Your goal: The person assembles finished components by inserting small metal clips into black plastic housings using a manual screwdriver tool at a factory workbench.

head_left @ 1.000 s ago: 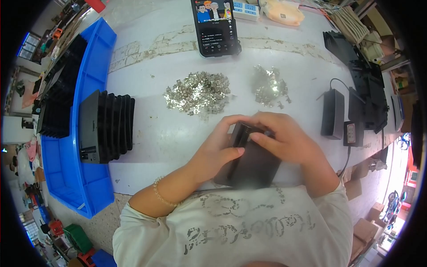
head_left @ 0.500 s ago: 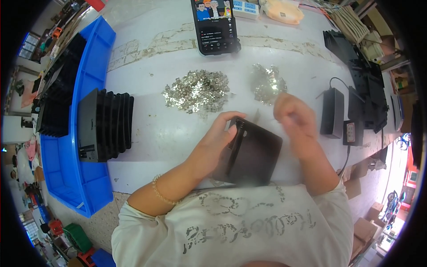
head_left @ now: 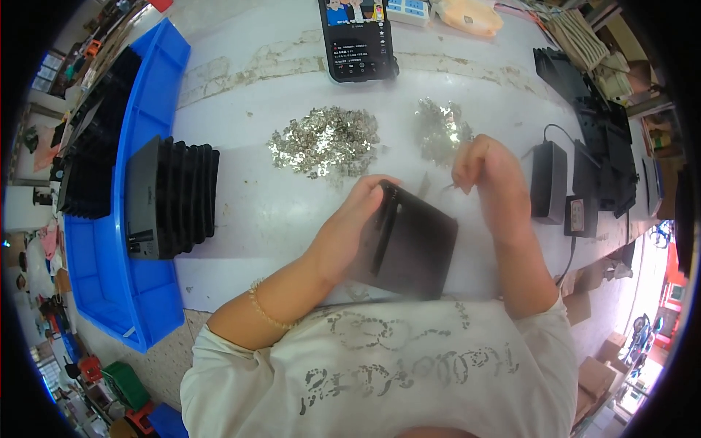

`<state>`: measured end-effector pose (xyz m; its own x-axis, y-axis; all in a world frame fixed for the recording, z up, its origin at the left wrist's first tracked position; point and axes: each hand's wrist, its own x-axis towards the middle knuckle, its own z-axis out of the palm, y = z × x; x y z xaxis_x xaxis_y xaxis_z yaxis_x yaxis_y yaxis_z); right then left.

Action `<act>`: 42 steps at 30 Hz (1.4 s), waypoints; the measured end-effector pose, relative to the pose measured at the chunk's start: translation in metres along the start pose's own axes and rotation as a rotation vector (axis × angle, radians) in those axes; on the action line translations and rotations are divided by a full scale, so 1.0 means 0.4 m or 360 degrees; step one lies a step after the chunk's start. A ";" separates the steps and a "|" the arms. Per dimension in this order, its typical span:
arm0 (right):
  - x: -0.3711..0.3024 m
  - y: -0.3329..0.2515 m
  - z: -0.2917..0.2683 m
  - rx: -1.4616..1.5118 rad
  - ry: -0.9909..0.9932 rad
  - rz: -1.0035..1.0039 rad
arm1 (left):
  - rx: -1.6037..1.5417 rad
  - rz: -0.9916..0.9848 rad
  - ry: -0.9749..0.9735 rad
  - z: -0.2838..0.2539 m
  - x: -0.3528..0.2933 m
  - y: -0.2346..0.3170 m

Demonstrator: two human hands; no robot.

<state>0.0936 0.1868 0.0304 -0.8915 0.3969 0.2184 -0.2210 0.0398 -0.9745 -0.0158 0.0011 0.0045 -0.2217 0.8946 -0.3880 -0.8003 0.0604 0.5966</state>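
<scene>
My left hand [head_left: 355,223] is closed round the left edge of a black plastic housing [head_left: 416,244], which it holds tilted close to my shirt. A slotted strip runs along the housing's left side. To the right of it, my right hand [head_left: 491,171] is raised with its fingers pinched on a small metal piece [head_left: 451,187], whose exact shape is too small to make out. Just beyond the right hand lies a small pile of shiny metal pieces [head_left: 440,131]. A larger pile of small metal clips [head_left: 325,142] spreads to its left.
Stacked black housings [head_left: 171,197] stand at the left, beside a blue plastic crate [head_left: 150,292] holding more black parts. A phone [head_left: 358,51] stands at the back, near a power strip [head_left: 407,11]. At the right are a black power adapter [head_left: 549,181] with its cable and black parts [head_left: 595,117].
My right hand has shifted slightly up and away from the housing, and a small piece now shows at its fingertips. My left hand still holds the housing, turned slightly.
</scene>
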 end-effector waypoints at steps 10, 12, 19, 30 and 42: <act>0.042 -0.042 0.076 0.0730 -0.0143 -0.0336 | -0.0169 -0.0014 0.0035 -0.028 0.026 0.008; 0.053 -0.024 0.084 0.0694 -0.0131 -0.0258 | -0.0258 -0.0112 0.0012 -0.036 0.030 0.004; 0.034 -0.005 0.089 0.0782 0.0028 -0.0019 | -0.0210 -0.0235 0.0015 -0.025 0.018 -0.007; 0.024 0.006 0.103 0.0651 0.0088 -0.0098 | -0.0146 -0.0257 0.0022 -0.016 0.017 0.003; 0.017 0.018 0.106 0.0531 0.0016 -0.0281 | -0.0133 -0.0279 0.0018 -0.013 0.015 0.009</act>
<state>0.0692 0.1509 0.0273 -0.8246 0.4196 0.3793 -0.4891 -0.1920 -0.8508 -0.0230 0.0043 0.0006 -0.0806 0.8687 -0.4888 -0.8706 0.1774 0.4589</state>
